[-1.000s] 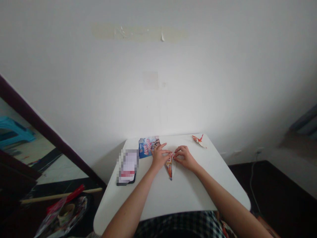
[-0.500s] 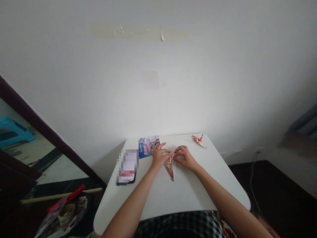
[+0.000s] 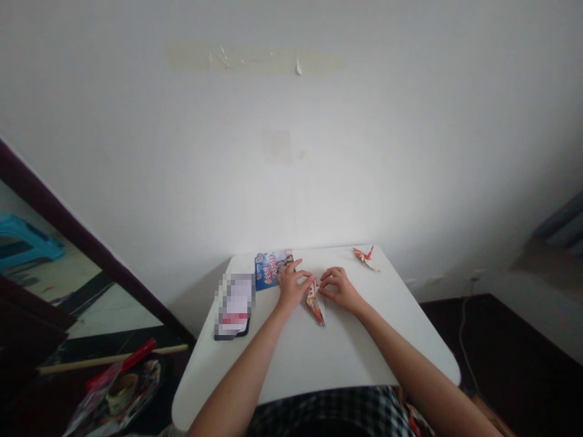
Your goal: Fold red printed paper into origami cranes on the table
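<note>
On the white table (image 3: 319, 364), a smartphone (image 3: 235, 303) is lying at nine o'clock, and a blue printed card (image 3: 266, 272) is resting at eleven. The left hand (image 3: 292, 286) is pinching the upper end of the folded printed paper (image 3: 314, 306) near the centre, its point aiming towards five. Beside it, the right hand (image 3: 339, 290) is curling its fingers; whether they are gripping the paper, I cannot tell. A paper crane (image 3: 365, 257) is sitting at one o'clock.
</note>
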A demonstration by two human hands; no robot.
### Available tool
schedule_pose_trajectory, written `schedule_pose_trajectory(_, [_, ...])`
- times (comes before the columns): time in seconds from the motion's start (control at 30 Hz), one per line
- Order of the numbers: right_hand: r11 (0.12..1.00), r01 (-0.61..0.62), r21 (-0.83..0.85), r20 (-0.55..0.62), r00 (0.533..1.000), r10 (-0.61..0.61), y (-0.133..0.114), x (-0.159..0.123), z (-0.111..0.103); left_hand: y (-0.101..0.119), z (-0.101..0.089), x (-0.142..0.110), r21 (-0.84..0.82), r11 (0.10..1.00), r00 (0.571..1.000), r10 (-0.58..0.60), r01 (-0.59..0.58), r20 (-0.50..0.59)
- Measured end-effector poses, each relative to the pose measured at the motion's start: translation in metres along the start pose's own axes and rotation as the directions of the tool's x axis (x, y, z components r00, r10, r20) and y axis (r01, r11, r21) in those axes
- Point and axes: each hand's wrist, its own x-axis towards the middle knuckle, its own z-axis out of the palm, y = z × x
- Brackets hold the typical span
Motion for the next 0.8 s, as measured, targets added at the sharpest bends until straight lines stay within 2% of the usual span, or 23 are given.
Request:
schedule_pose_trajectory(0.17, [1.000,-0.005,-0.007,-0.035,0.999,0.004,0.0047,-0.0004,0.0017,0.0015,-0.0026,-0.0002,0.048,0.999,1.000,0.008,-0.007,-0.006])
schedule_pose_trajectory(0.37, [0.995,-0.090,-0.039,-0.125,0.989,0.085,0.0096,0.0011,0.0018,-0.0007,-0.0070,-0.0012,0.100,0.995,0.997,-0.005,-0.003,0.073])
schedule_pose_trajectory(0.57, [0.989,-0.134,-0.062,-0.129,0.984,0.125,0.0097,0.0007,0.0017,-0.0065,-0.0088,-0.0024,0.181,0.982,0.985,0.016,-0.047,0.170])
schedule_pose_trajectory(0.8, [0.982,-0.101,-0.162,-0.094,0.992,0.086,0.0098,-0.0007,-0.0006,-0.0036,-0.0095,-0.0040,0.204,0.978,0.986,0.010,-0.044,0.168])
